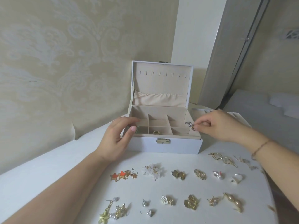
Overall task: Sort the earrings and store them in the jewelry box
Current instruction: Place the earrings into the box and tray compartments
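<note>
A white jewelry box (168, 146) stands open on the white table, its beige inside split into small compartments. A gold earring (156, 132) lies in a front compartment. My right hand (221, 125) pinches a small dark and gold earring (191, 126) over the box's right end. My left hand (118, 136) rests against the box's left front corner, fingers relaxed, a small green piece (138, 130) just behind its thumb. Several earring pairs lie in two rows on the table in front of the box, among them orange star earrings (123, 175) and white flower earrings (153, 171).
A removed tray insert (199, 113) sits to the right behind the box. The table's right edge (268, 183) runs close to the outermost earrings. A patterned wall stands behind, with a mirrored door to the right.
</note>
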`<act>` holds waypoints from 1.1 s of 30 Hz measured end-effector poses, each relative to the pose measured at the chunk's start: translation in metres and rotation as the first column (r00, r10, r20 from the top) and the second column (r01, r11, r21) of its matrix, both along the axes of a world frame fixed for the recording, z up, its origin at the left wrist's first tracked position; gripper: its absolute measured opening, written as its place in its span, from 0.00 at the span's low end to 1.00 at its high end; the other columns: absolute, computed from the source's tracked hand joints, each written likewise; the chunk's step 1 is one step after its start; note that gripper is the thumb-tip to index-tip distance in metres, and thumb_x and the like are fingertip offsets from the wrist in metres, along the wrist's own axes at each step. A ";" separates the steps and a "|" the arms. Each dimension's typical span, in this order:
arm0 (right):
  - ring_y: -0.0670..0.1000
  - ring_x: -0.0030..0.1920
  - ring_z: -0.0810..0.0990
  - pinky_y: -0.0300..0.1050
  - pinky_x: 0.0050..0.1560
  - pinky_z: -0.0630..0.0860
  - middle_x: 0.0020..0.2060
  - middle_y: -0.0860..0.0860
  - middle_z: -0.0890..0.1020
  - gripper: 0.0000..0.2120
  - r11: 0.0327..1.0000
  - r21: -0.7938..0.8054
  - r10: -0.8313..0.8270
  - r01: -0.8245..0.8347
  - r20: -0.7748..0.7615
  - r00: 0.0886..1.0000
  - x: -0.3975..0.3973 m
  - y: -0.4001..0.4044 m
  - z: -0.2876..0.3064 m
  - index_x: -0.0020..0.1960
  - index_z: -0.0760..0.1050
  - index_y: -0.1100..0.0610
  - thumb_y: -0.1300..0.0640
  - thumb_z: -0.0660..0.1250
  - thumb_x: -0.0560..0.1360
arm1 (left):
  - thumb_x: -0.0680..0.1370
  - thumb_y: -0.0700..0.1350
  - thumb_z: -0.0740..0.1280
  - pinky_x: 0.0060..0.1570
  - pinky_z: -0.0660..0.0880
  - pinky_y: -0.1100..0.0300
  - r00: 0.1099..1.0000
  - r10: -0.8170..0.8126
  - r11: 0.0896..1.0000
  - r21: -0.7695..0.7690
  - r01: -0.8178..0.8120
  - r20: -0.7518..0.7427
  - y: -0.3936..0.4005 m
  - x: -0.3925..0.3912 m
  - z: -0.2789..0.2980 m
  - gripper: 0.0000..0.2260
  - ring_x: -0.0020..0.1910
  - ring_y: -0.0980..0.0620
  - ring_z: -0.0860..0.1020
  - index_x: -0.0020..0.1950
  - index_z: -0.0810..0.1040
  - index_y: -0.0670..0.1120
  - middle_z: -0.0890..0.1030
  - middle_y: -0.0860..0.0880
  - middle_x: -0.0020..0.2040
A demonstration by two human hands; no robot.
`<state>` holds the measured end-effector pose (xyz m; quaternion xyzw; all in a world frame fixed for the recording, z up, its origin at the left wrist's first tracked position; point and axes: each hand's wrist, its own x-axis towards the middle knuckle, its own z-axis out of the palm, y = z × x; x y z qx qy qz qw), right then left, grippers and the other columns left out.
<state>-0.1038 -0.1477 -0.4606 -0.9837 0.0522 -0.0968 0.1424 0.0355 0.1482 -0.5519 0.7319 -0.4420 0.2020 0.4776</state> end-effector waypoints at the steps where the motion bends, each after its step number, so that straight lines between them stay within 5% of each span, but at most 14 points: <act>1: 0.43 0.25 0.65 0.42 0.33 0.66 0.21 0.44 0.69 0.07 0.999 -0.033 -0.008 0.006 -0.081 0.997 0.007 0.000 0.000 0.44 0.82 0.44 0.46 0.66 0.76 | 0.82 0.52 0.59 0.51 0.74 0.46 1.000 -0.004 1.000 -0.003 0.004 -0.005 0.000 0.000 0.000 0.16 0.48 0.47 0.78 0.60 0.79 0.43 0.80 0.51 0.45; 5: 0.45 0.28 0.71 0.41 0.32 0.68 0.24 0.45 0.75 0.09 0.994 -0.108 -0.012 -0.012 -0.220 0.975 0.026 0.004 -0.001 0.38 0.80 0.41 0.47 0.66 0.76 | 0.82 0.52 0.59 0.51 0.74 0.47 1.000 -0.014 1.000 -0.007 0.014 -0.016 -0.001 0.001 -0.001 0.16 0.48 0.47 0.77 0.60 0.79 0.44 0.80 0.51 0.45; 10: 0.46 0.43 0.80 0.46 0.46 0.78 0.38 0.42 0.84 0.07 0.972 -0.236 -0.055 -0.008 -0.260 0.964 0.033 0.009 0.004 0.43 0.82 0.39 0.43 0.66 0.74 | 0.82 0.52 0.59 0.52 0.74 0.47 0.999 -0.018 1.000 -0.017 0.018 -0.033 -0.001 0.001 -0.001 0.15 0.49 0.47 0.78 0.60 0.79 0.45 0.80 0.51 0.45; 12: 0.45 0.43 0.78 0.43 0.45 0.75 0.36 0.40 0.81 0.07 0.949 -0.315 -0.051 0.004 -0.141 0.989 0.026 0.022 0.010 0.46 0.81 0.39 0.42 0.65 0.75 | 0.82 0.52 0.59 0.52 0.74 0.47 0.999 -0.022 1.000 -0.017 0.022 -0.041 -0.001 0.001 -0.001 0.15 0.49 0.47 0.77 0.60 0.79 0.45 0.80 0.51 0.45; 15: 0.42 0.36 0.77 0.41 0.41 0.73 0.30 0.39 0.79 0.05 0.983 -0.108 0.156 -0.147 0.080 0.985 0.005 0.068 0.018 0.45 0.81 0.42 0.44 0.68 0.73 | 0.82 0.53 0.59 0.52 0.74 0.46 0.999 -0.022 0.999 -0.025 0.020 -0.050 0.000 0.001 0.000 0.16 0.48 0.46 0.77 0.60 0.79 0.45 0.80 0.51 0.45; 18: 0.42 0.45 0.79 0.42 0.48 0.73 0.41 0.40 0.82 0.14 0.926 -0.116 0.354 -0.358 -0.061 0.933 -0.016 0.119 0.012 0.57 0.77 0.40 0.39 0.65 0.74 | 0.82 0.54 0.59 0.51 0.74 0.47 0.999 -0.021 1.000 -0.023 0.020 -0.048 0.000 0.001 0.000 0.16 0.48 0.46 0.77 0.60 0.79 0.45 0.80 0.50 0.45; 23: 0.53 0.58 0.76 0.47 0.48 0.65 0.55 0.46 0.79 0.21 0.842 -0.381 0.324 -0.382 -0.210 0.923 -0.011 0.140 -0.026 0.67 0.68 0.41 0.36 0.59 0.76 | 0.82 0.54 0.59 0.52 0.74 0.48 0.998 -0.018 0.999 -0.027 0.017 -0.056 0.001 0.000 0.000 0.16 0.48 0.47 0.77 0.59 0.79 0.45 0.80 0.51 0.45; 27: 0.51 0.56 0.77 0.46 0.43 0.64 0.53 0.45 0.80 0.12 0.809 -0.418 0.353 -0.413 -0.217 0.910 -0.005 0.137 -0.037 0.59 0.72 0.45 0.42 0.59 0.79 | 0.82 0.55 0.58 0.51 0.74 0.48 0.998 -0.025 0.999 -0.036 0.022 -0.065 0.001 0.000 0.000 0.17 0.48 0.46 0.77 0.59 0.79 0.45 0.80 0.50 0.46; 33: 0.44 0.50 0.74 0.43 0.48 0.69 0.46 0.41 0.76 0.07 0.867 -0.253 0.379 -0.430 -0.225 0.897 -0.007 0.130 -0.031 0.54 0.75 0.44 0.46 0.63 0.78 | 0.82 0.54 0.59 0.52 0.74 0.48 0.997 -0.027 0.999 -0.038 0.025 -0.073 0.001 0.002 -0.001 0.15 0.48 0.46 0.77 0.59 0.79 0.46 0.79 0.50 0.46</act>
